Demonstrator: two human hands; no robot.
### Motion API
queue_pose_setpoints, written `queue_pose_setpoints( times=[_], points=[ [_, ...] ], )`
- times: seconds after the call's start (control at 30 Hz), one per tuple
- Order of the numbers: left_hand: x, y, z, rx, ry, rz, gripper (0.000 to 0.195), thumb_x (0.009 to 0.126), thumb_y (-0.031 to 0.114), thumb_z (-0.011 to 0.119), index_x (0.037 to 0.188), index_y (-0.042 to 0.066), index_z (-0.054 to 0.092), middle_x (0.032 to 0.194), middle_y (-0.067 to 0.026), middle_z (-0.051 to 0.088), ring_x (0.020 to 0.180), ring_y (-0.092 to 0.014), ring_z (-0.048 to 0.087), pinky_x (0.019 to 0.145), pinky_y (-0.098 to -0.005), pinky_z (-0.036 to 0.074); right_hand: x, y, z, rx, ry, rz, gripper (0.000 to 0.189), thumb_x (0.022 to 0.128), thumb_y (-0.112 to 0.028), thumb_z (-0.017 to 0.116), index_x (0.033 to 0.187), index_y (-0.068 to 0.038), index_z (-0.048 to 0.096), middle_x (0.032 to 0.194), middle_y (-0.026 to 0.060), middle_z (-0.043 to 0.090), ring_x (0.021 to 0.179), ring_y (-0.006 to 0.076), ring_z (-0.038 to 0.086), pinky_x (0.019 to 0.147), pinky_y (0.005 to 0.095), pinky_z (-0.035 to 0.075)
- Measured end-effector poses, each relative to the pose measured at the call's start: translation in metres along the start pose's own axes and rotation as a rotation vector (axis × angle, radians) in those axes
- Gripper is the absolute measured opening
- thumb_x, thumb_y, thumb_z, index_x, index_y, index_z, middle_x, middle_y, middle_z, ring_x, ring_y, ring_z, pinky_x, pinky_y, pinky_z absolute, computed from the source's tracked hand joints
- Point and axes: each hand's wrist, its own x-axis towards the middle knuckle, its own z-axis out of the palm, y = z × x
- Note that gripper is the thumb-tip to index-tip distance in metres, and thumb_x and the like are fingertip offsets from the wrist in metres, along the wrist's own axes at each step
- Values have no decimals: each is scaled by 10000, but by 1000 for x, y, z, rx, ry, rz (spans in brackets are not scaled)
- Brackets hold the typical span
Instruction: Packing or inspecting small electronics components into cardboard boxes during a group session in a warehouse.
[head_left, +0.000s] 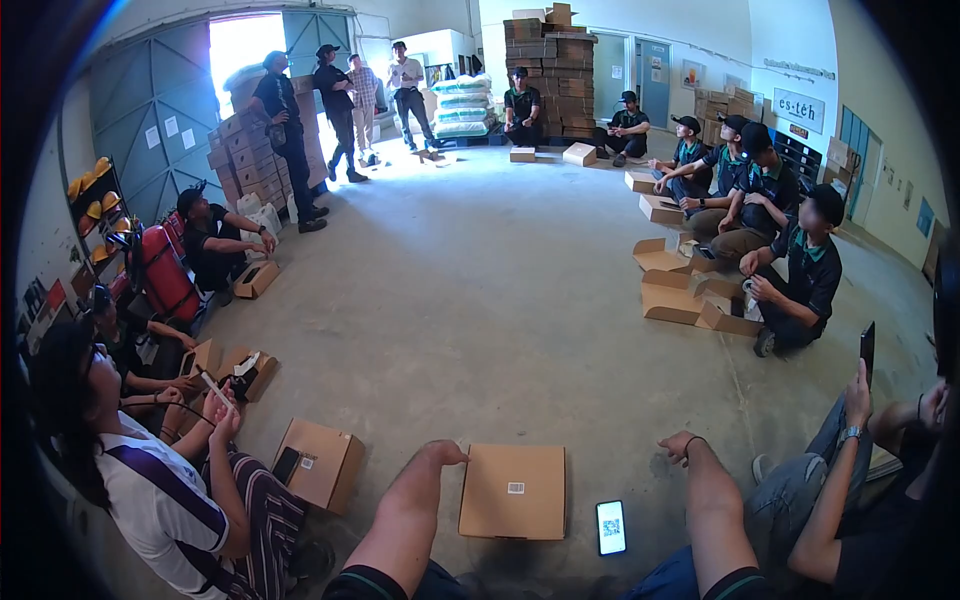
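Observation:
A closed cardboard box (513, 491) with a printed code label lies on the concrete floor before me. At its far left corner is my left hand (448, 452), a finger at or just over the edge; whether it touches cannot be told. My right hand (681, 447) reaches out to the right of the box, over the floor, with no object visible in it and a dark band at the wrist; its finger pose is unclear. Between the box and my right forearm lies a smartphone (610, 528), screen lit with a square code.
Seated people ring the floor (465, 300). Close at left, a person holds a white device beside a cardboard box (330, 457) bearing a dark phone (286, 465). At right, a person raises a phone (868, 351). Opened boxes (667, 296) lie farther right; stacked cartons (551, 82) stand behind.

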Motion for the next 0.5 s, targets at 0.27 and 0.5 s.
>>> queue_pose_setpoints(
  times=[0.27, 0.5],
  points=[
    [-7, 6, -3, -19, 5, 3, 627, 838, 559, 453, 1219, 67, 530, 1285, -126, 490, 1207, -292, 435, 1014, -403, 333, -6, 2, 1, 8, 15, 15, 516, 831, -498, 542, 951, -6, 642, 868, 88, 668, 727, 172, 655, 710, 365, 504],
    [-2, 2, 2, -17, 2, -14, 633, 835, 573, 450, 1220, 77, 530, 1291, -125, 484, 1209, -296, 432, 1014, -403, 333, -19, -5, -1, 31, -6, 5, 541, 826, -475, 555, 1036, 21, 603, 991, 99, 650, 751, 195, 655, 736, 372, 503]
  ],
)
